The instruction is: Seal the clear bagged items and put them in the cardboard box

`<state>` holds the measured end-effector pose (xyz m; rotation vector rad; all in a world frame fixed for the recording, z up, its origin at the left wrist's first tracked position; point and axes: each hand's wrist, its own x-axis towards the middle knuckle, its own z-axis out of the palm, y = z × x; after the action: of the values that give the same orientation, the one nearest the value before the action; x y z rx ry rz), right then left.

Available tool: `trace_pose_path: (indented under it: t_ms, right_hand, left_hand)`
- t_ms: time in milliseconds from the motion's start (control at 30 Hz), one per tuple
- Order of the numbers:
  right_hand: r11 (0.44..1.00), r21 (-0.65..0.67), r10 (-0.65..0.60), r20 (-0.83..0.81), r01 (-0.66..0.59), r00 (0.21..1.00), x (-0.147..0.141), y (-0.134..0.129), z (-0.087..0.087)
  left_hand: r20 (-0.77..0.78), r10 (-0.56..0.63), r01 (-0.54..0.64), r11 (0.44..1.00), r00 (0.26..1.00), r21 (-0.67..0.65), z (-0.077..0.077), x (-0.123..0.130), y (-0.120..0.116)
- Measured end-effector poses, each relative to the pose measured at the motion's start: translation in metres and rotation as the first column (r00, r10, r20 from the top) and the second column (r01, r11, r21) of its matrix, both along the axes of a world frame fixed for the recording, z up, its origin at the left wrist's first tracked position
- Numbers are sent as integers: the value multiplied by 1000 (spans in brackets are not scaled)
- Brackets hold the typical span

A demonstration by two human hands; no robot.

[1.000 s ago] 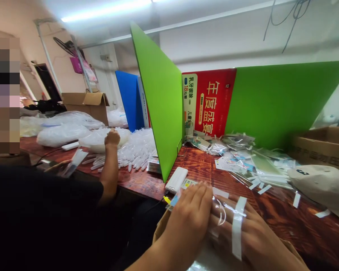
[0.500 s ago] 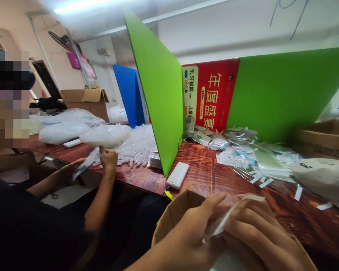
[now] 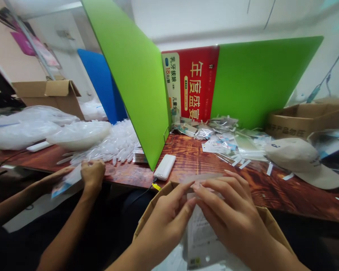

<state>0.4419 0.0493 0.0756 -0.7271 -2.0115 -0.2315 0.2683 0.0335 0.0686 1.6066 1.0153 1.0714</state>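
Observation:
My left hand [image 3: 165, 222] and my right hand [image 3: 234, 210] meet at the top of a clear plastic packet [image 3: 202, 235]. Fingers of both hands are closed on its upper edge. Inside the packet, or on its face, is pale printed matter with small dark text and a yellow-and-black mark low down. Exactly how the fingertips grip the film is partly hidden. Under and around my hands stands an open cardboard box [image 3: 149, 216], whose inside shows more clear plastic at the bottom of the view.
Heaped clear packets [image 3: 228, 145] and a beige cap [image 3: 293, 160] lie on the wooden table [image 3: 183, 148]. A white power bank [image 3: 165, 167] is near its front edge, beside a green panel [image 3: 130, 82]. At left, a co-worker's hands [image 3: 92, 175] hold another packet near heaped white plastic pieces [image 3: 115, 141].
The view has swung right. My hands have drawn together at the packet's top edge, and its printed face now shows below them. The co-worker's hands are lower in view.

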Motion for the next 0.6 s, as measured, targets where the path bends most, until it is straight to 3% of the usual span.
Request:
trace_pose_path:
  t_ms: [133, 333, 500, 600]
  right_hand:
    - [999, -11, -32, 61, 33, 998, 0, 4, -2]
    - [997, -75, 49, 172, -36, 984, 3, 8, -6]
    - [992, -118, 67, 216, -42, 974, -2, 8, -10]
    - [993, -112, 48, 113, -35, 992, 2, 15, -10]
  left_hand:
    - [-195, -41, 38, 999, 980, -15, 2, 4, -2]
    - [-476, -38, 51, 999, 879, 15, 0, 4, -5]
    - [-500, -70, 73, 997, 863, -15, 0, 4, -5]
    - [-445, -67, 67, 998, 893, -16, 1, 4, -5]
